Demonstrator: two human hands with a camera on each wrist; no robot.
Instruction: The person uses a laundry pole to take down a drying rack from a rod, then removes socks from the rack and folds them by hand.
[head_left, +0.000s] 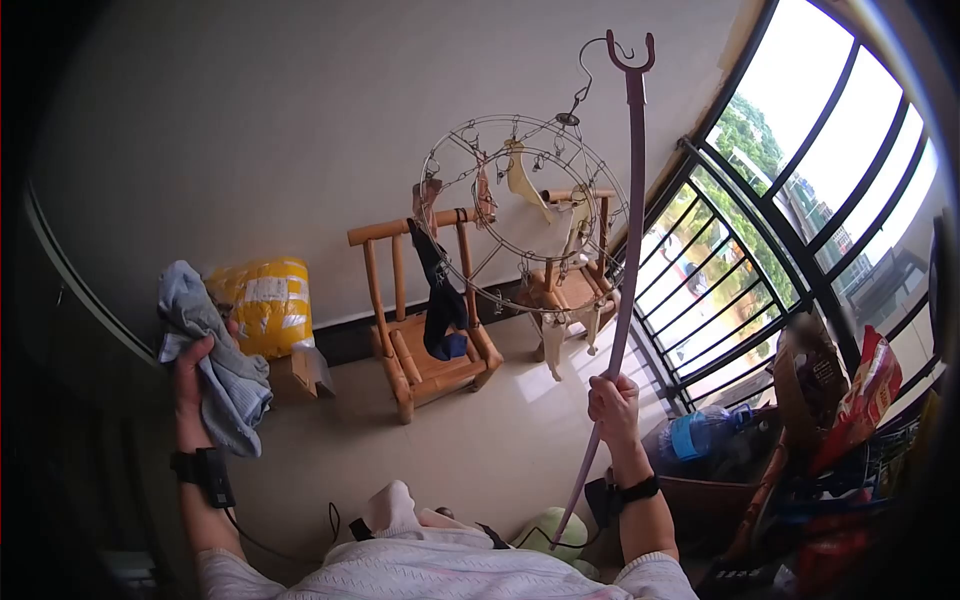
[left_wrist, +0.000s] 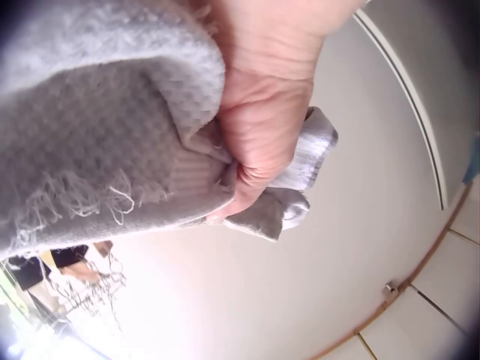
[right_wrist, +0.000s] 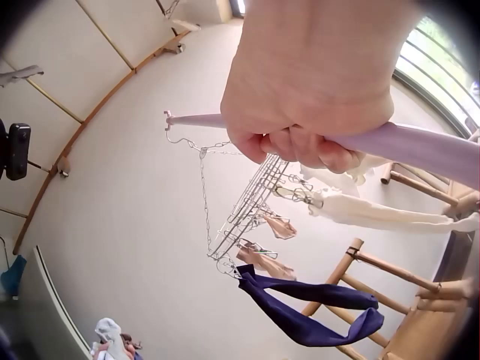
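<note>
The right hand point(head_left: 614, 402) had its fingers wrapped round a purple pole point(head_left: 633, 225), with a round wire hanger point(head_left: 532, 232) and some clipped-on bits point(head_left: 520, 176) dangling up past them, while the left hand point(head_left: 192, 382) gripped a kinda greyish cloth point(head_left: 228, 392), a yellow parcel point(head_left: 278, 300) just beyond those fingers.

Fringed grey woven cloth point(left_wrist: 97, 142), in left hand point(left_wrist: 270, 90): cropped, left-wrist view. Slender lilac pole point(right_wrist: 427, 150), beyond right hand point(right_wrist: 315, 82): cropped, right-wrist view.
</note>
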